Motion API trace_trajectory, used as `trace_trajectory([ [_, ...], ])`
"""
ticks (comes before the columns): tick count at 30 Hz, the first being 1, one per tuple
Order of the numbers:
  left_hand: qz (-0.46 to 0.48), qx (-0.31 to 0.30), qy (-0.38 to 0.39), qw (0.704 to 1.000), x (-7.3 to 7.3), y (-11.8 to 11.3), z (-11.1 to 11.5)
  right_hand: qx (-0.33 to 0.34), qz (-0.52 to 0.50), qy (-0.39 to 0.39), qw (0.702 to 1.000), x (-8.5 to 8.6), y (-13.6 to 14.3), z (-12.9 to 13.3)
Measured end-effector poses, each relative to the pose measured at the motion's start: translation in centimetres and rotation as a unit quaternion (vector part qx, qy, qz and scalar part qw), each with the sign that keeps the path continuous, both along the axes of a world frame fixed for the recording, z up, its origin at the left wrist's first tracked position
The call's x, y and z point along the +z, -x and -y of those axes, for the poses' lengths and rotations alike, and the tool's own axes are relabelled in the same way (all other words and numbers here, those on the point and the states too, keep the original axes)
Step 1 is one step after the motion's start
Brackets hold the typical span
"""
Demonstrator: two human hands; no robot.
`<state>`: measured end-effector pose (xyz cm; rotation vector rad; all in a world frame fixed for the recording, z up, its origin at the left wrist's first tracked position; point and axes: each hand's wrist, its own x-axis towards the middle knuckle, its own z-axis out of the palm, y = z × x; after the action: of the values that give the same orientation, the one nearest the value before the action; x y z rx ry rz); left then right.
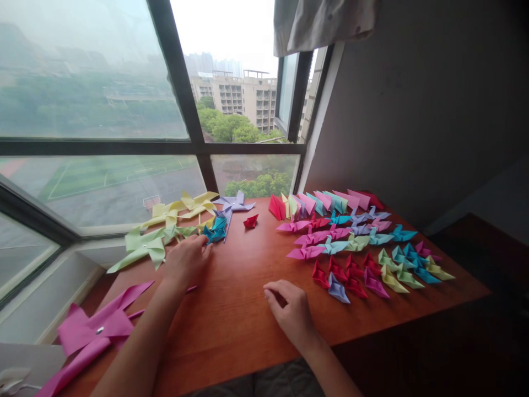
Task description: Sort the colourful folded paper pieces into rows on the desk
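- The left hand reaches out over the far left part of the surface, with its fingers at the near edge of the blue folded paper; whether they grip it or only touch it I cannot tell
- The right hand is low near the front, well apart from the left, its fingers loosely bent with a gap inside the thumb
- The blue folded paper sits toward the back, left of the middle, just in front of the purple pinwheel and over part of its stick
- Just beside it on the left are yellow pinwheels, with green pinwheels nearer the front
- A small red boat stands apart, a little to the right of the blue paper
- To the left of the left forearm lies a big pink pinwheel, its stick pointing toward that arm
- The right side carries rows of paper pieces: folded triangles at the back, birds in the middle, boats in front, in many colours
- Beyond the surface, a window looks onto trees, buildings and a green field, with a curtain hanging at the top
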<state>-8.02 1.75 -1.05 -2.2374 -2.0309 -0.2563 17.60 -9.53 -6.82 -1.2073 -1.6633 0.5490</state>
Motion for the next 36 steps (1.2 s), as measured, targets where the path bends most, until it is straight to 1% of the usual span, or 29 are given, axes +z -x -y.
trace_trajectory([
  [5, -0.009, 0.015, -0.012, 1.0, 0.0, 1.0, 0.3, -0.013, -0.01, -0.002, 1.0, -0.1, 0.0, 0.0],
  [8, 0.008, 0.033, -0.075, 0.997, 0.2, 1.9, 0.6, -0.019, -0.012, 0.0, 1.0, -0.3, -0.1, 0.0],
  [10, 0.045, 0.018, -0.125, 0.991, 0.2, 2.2, 0.7, -0.02, -0.011, 0.0, 1.0, -0.4, -0.1, -0.1],
  [12, 0.097, -0.031, -0.144, 0.984, 0.3, 1.9, 0.9, -0.023, -0.012, -0.001, 1.0, -0.3, -0.1, -0.1],
  [13, 0.122, -0.066, -0.139, 0.98, 0.2, 1.6, 1.0, -0.025, -0.013, -0.002, 1.0, -0.3, -0.1, -0.1],
  [16, 0.183, -0.188, -0.074, 0.962, 0.0, -0.5, 1.8, -0.05, -0.032, -0.003, 0.998, -0.2, -0.2, 0.0],
  [18, 0.21, -0.254, -0.016, 0.944, -0.3, -2.4, 2.5, -0.08, -0.056, 0.0, 0.995, -0.3, -0.2, 0.1],
  [20, 0.218, -0.297, 0.022, 0.93, -0.7, -4.1, 3.3, -0.101, -0.076, 0.009, 0.992, -0.4, -0.3, 0.2],
  [22, 0.221, -0.319, 0.038, 0.921, -1.3, -5.5, 3.8, -0.105, -0.081, 0.017, 0.991, -0.5, -0.3, 0.1],
  [25, 0.251, -0.329, 0.038, 0.91, -2.3, -6.5, 4.1, -0.091, -0.068, 0.016, 0.993, -0.4, -0.4, 0.0],
  [28, 0.291, -0.329, 0.037, 0.898, -3.1, -6.6, 4.1, -0.082, -0.056, 0.013, 0.995, -0.3, -0.4, -0.1],
  [32, 0.329, -0.32, 0.032, 0.888, -3.6, -6.5, 4.3, -0.095, -0.055, 0.01, 0.994, -0.5, -0.4, -0.2],
  [36, 0.355, -0.303, 0.032, 0.884, -3.7, -6.5, 4.5, -0.086, -0.028, 0.008, 0.996, -0.5, -0.3, 0.0],
])
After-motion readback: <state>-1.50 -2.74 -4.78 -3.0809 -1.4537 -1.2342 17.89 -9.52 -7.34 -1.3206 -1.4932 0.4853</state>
